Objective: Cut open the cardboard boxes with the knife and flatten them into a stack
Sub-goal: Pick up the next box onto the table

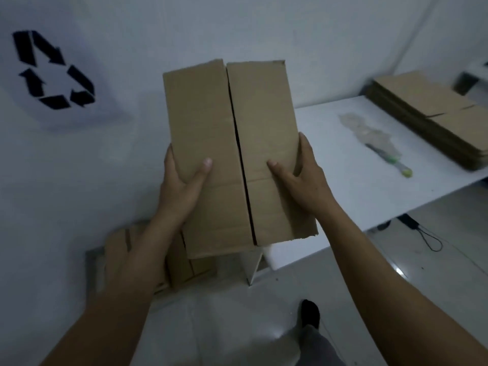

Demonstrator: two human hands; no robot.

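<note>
I see a white desk (330, 186) bearing a flattened stack (435, 122) and knife (390, 161); left hand (182, 183) and right hand (303, 178) fingers (277, 169) grasp the box (237, 122).

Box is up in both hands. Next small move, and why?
Probably carry the box right and set it on the white table: left hand and right hand both grip it in mid-air, while the knife lies on that table, near the flattened stack.
</note>
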